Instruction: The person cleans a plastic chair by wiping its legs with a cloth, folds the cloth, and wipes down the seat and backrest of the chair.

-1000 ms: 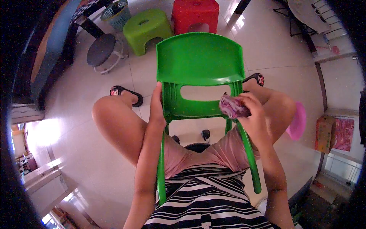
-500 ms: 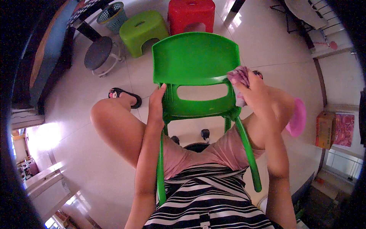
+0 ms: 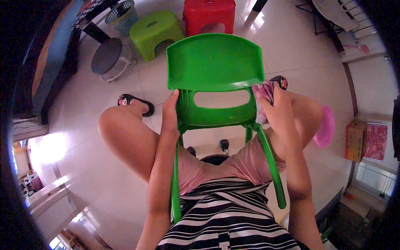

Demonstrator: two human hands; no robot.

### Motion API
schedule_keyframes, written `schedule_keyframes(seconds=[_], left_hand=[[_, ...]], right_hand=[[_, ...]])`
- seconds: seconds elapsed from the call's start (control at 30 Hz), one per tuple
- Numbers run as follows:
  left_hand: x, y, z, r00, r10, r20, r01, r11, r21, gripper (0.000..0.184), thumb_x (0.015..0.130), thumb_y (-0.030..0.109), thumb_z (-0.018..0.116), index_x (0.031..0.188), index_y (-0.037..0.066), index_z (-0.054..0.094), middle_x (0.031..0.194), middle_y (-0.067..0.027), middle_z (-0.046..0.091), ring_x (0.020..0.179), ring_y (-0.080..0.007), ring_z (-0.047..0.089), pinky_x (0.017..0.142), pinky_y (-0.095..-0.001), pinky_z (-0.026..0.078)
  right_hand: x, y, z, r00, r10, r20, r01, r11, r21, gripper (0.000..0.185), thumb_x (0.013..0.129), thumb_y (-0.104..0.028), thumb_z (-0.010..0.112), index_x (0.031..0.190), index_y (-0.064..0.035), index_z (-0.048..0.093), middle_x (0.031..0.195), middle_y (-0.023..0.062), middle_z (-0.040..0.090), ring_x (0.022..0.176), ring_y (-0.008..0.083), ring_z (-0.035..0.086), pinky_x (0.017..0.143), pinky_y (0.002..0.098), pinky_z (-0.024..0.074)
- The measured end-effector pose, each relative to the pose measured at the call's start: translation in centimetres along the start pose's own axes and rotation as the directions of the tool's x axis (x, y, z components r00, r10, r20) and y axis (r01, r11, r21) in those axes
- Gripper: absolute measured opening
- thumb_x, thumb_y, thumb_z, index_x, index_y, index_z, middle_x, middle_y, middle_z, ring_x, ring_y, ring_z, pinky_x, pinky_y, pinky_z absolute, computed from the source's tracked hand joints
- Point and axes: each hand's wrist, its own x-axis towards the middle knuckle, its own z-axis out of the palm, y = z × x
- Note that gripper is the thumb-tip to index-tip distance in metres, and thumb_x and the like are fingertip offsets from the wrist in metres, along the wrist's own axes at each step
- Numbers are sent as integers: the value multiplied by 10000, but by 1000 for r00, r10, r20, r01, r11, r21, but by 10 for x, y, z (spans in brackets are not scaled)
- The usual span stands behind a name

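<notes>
A small green plastic chair (image 3: 214,62) lies tipped across my lap, its legs pointing back toward my body. My left hand (image 3: 171,112) grips the chair's left side, just below the wide panel, with the thumb on the edge. A crumpled pink and white cloth (image 3: 263,93) is bunched in my right hand (image 3: 278,104), closed around it. The cloth presses against the right side of the chair, near the slot-shaped opening. Part of the cloth and some fingertips are hidden behind the hand and the chair.
Ahead on the tiled floor stand a light green stool (image 3: 156,33), a red stool (image 3: 209,16), a grey round stool (image 3: 107,56) and a plastic basket (image 3: 122,16). A pink round object (image 3: 325,127) is beside my right knee. A cardboard box (image 3: 355,141) stands at the right.
My right hand and the cloth have slid slightly down along the chair's right side, off the panel's corner. The left hand keeps its place and the chair has barely shifted.
</notes>
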Motion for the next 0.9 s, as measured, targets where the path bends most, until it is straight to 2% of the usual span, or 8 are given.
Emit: schedule_keyframes(seconds=[0.13,0.23,0.43,0.53,0.57,0.7,0.8,0.9], left_hand=[[0,1,0,1000,-26,-14,25,999,-28,316,903,331,467,996,53,587,845,-16,586,734,-110,560,653,-261,461],[3,-1,-4,998,-32,-48,31,999,-7,312,903,330,470,989,55,590,840,-15,586,728,-108,559,647,-262,460],[0,0,-4,998,-18,-66,19,1000,24,298,905,327,468,968,65,595,824,-11,583,702,-102,542,641,-256,449],[3,-3,-9,999,-9,-41,10,1000,22,298,906,326,466,968,64,594,818,-8,580,697,-102,537,641,-255,446],[4,-4,-10,1000,-5,-22,6,1000,17,298,906,326,465,970,64,593,817,-8,579,697,-102,537,641,-256,445],[11,-10,-15,998,46,-32,-45,998,45,329,866,408,503,905,93,590,705,-46,583,566,-191,574,510,-337,491],[12,-10,-18,1000,17,2,-17,1000,22,331,870,404,496,924,91,589,727,-53,590,589,-196,583,531,-348,501],[6,-6,-11,1000,-3,11,3,1000,-15,321,884,375,481,943,79,589,766,-42,588,633,-168,574,571,-321,489]], right_hand=[[-11,18,0,1000,-30,8,31,979,-200,364,842,-332,580,926,21,548,785,209,616,725,345,625,641,419,482],[-25,8,-7,992,88,92,-78,991,-106,345,837,-310,586,934,20,552,801,215,620,768,356,620,673,427,473],[-42,4,-7,995,62,76,-59,997,-49,323,814,-239,617,935,46,525,719,176,575,625,272,577,597,354,460],[-27,-4,-24,979,76,191,-90,994,64,301,811,-220,624,928,42,532,712,152,569,606,195,555,547,333,457],[-17,10,-25,973,94,212,-85,995,-52,277,804,-209,636,912,31,551,717,116,577,612,135,537,501,309,455],[4,-8,-31,976,72,207,-90,993,77,419,808,-412,607,946,-16,602,817,180,636,752,301,629,667,385,475],[19,-9,-16,984,-53,169,53,999,4,415,808,-419,599,942,-26,598,767,171,636,718,312,631,659,396,482],[24,-18,-1,992,-58,114,84,967,-239,301,793,-239,628,939,19,573,781,159,615,683,247,613,606,342,475]])
